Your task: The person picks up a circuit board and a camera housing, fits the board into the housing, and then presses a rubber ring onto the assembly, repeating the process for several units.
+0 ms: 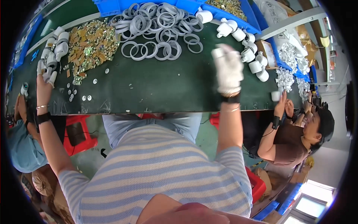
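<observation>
My left hand (44,84), with white covers on its fingertips, is at the lower end of a cluster of white cylindrical housings (61,48) at the table's left. Its thumb and fingers are around a grey-white piece there, apparently one of these housings. My right hand (228,71), in a white glove, is over the table right of the middle. Motion smears its fingers, so their pose and anything in them are unclear. Translucent grey rings (163,50) lie in a heap between the hands, farther back. Several small white discs (94,81) are scattered near my left hand.
A pile of small brown and green board pieces (89,46) is at left. More white housings (255,67) line the right side, beside clear plastic parts (285,79). Blue bins (108,7) stand at the back. Co-workers sit left and right, one with hands (280,106) on the table.
</observation>
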